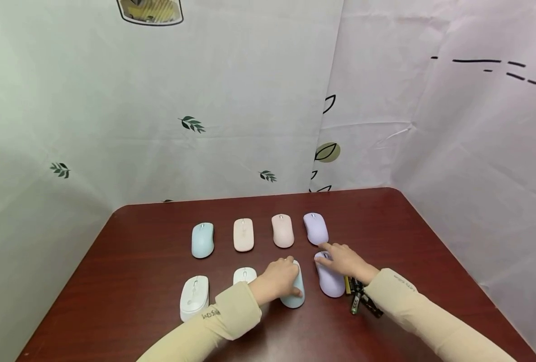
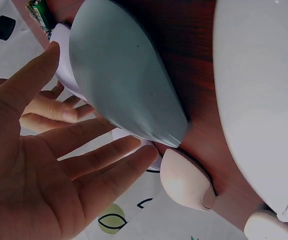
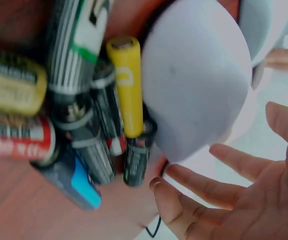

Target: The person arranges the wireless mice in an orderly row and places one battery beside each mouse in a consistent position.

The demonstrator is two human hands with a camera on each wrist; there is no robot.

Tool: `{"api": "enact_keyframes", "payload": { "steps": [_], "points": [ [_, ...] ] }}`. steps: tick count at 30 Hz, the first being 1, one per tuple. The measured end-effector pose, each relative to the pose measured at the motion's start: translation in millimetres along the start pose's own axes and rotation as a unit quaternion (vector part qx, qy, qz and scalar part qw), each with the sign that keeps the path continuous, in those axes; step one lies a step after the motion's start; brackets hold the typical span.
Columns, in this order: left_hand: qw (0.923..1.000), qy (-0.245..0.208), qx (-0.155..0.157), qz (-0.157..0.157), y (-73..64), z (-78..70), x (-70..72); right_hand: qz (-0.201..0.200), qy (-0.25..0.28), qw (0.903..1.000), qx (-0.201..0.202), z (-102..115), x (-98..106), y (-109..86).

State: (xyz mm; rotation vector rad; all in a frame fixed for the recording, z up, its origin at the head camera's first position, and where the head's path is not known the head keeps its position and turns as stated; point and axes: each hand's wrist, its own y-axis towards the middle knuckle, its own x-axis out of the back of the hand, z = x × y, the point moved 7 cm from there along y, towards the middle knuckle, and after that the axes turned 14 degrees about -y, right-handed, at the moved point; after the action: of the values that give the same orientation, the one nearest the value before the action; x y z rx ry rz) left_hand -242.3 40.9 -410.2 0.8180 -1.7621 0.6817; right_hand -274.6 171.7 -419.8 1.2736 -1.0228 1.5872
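Observation:
My left hand [image 1: 275, 279] is at a light blue computer mouse [image 1: 292, 302], its fingers by the mouse's far end and its thumb along the near right side. In the left wrist view, those fingers are loosely extended beside the shell of the mouse. To the right, my right hand [image 1: 347, 262] reaches over the front of a purple mouse [image 1: 332, 284], with fingers spread. The right wrist view has its fingertips right by the mouse's edge. Several loose batteries [image 3: 129, 95], one of them yellow, lie beside the purple mouse, partly below my right wrist.
A back row holds a blue mouse [image 1: 202, 240], a cream mouse [image 1: 243, 235], a pink mouse [image 1: 282, 231] and another purple mouse [image 1: 316, 229]. Two white mice stand at front left, one [image 1: 194, 296] near my left sleeve, the other [image 1: 244, 275] partly hidden. Cloth walls surround the brown table [image 1: 132, 261].

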Motion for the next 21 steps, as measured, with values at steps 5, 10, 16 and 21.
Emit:
{"api": "enact_keyframes", "payload": {
  "steps": [5,10,16,21],
  "points": [
    [0.9999,-0.010,0.002,-0.007,0.0,-0.6,0.1,0.002,0.033,0.9994,0.000,-10.1,9.3,-0.5],
    [0.9999,-0.008,-0.005,-0.006,-0.1,-1.3,-0.5,-0.001,0.046,0.9989,-0.007,-20.5,13.4,-1.6],
    [0.9996,-0.015,-0.024,0.006,0.9,-7.1,-1.8,-0.013,0.080,0.9960,0.037,-35.3,19.4,-4.0],
    [0.9995,-0.015,-0.028,0.009,3.9,-11.0,-1.6,-0.061,0.040,0.9922,0.102,-48.2,28.3,-8.3]
  ]
}}
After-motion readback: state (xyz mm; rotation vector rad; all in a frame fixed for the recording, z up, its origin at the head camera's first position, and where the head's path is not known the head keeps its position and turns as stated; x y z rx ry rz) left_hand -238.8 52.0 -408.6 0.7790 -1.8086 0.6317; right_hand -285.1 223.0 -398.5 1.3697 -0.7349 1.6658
